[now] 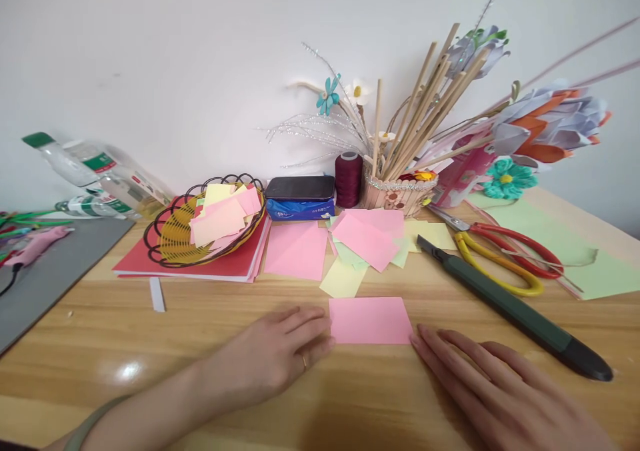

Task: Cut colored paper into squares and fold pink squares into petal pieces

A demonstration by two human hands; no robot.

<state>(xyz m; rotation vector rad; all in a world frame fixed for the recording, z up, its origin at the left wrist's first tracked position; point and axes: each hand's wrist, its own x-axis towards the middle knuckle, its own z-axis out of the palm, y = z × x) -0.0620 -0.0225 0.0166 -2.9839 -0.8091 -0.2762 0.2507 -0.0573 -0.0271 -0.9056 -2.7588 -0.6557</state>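
Note:
A pink paper rectangle (371, 321) lies flat on the wooden table (200, 331), between my two hands. My left hand (280, 351) rests at its left edge, fingers stretched and slightly apart, fingertips touching the paper's side. At the lower right corner of the paper are the fingertips of my right hand (490, 378), which lies spread on the table. Just behind the rectangle is a loose pile of pink (370, 234), green and yellow (344, 279) paper pieces. A larger pink sheet (296, 250) lies left of that pile.
A dark green cutter (505, 304) and red-and-yellow scissors (500, 254) lie at right. Behind stand a pot of sticks (400, 194), a thread spool (349, 179) and a phone (300, 186) on a blue pack. A yellow basket (175, 238) of papers sits on red sheets (137, 258).

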